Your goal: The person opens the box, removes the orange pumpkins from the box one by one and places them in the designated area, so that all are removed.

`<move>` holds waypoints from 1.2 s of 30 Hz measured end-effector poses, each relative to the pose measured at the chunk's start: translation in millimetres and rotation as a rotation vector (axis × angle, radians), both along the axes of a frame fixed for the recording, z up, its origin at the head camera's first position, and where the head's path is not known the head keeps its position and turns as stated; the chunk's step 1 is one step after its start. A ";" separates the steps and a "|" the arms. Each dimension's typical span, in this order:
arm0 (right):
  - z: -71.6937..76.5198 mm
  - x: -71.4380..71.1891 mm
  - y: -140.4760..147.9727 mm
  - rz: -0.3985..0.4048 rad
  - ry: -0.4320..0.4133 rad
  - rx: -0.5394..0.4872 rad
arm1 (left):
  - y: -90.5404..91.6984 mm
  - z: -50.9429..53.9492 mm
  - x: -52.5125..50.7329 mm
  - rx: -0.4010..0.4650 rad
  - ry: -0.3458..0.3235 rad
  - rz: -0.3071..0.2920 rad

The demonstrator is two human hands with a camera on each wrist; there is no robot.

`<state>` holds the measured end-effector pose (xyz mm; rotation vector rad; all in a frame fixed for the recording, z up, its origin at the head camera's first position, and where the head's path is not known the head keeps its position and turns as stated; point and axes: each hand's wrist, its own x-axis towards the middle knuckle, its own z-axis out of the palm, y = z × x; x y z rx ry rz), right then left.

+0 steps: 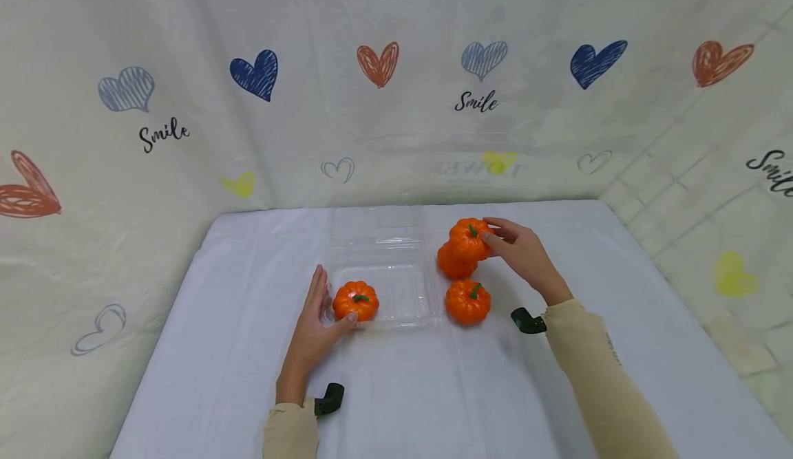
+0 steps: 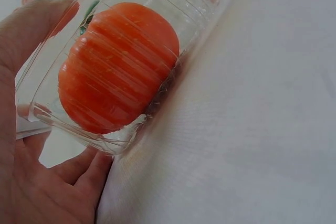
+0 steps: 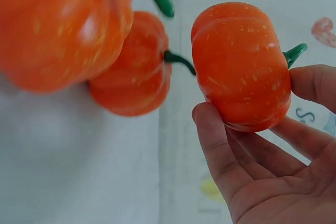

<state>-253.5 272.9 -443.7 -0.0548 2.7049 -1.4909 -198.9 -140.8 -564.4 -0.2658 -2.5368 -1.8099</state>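
pumpkin inside clear container; left hand spread against its corner; right hand gripping second pumpkin.

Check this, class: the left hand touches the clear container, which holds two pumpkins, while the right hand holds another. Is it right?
No: the head view shows one pumpkin in the container, not two. The left hand touches the container; the right hand holds another pumpkin.

The place looks like a small staged booth — a sheet with hearts and "Smile" words surrounds three sides of the white-covered worktop.
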 end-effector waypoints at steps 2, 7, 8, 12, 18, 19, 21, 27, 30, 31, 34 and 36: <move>-2.0 2.0 7.9 -0.009 0.000 0.000 | -0.1 0.1 0.7 0.009 -0.001 -0.001; -11.3 6.3 26.9 -0.031 -0.010 -0.001 | -1.1 -1.6 1.3 0.018 0.000 -0.003; -13.6 7.2 30.4 -0.036 -0.015 0.001 | -1.3 -1.7 1.4 0.017 0.001 -0.003; -23.3 10.6 43.3 -0.062 -0.044 0.020 | -1.8 -0.8 1.6 0.019 -0.002 -0.003; -34.4 12.9 54.8 -0.096 -0.090 0.033 | -2.4 0.5 1.3 0.036 -0.006 -0.005; -36.3 13.2 56.1 -0.103 -0.096 0.034 | -2.5 0.2 1.3 0.034 -0.006 -0.003; -40.0 14.2 57.9 -0.118 -0.108 0.039 | -2.6 -0.8 1.0 0.022 0.001 -0.002; -51.8 16.1 63.0 -0.142 -0.143 0.046 | -1.6 -0.1 1.4 0.023 -0.008 -0.004; -57.4 16.1 65.0 -0.153 -0.162 0.035 | -1.2 0.0 1.4 0.026 -0.009 -0.004; -59.1 15.8 65.3 -0.158 -0.164 0.024 | -1.1 0.2 1.5 0.027 -0.008 -0.004; -62.9 14.9 63.8 -0.177 -0.171 -0.002 | -0.5 0.8 1.3 0.032 -0.004 -0.007; -64.8 14.3 61.8 -0.189 -0.182 -0.013 | -0.4 1.3 1.2 0.034 -0.003 -0.007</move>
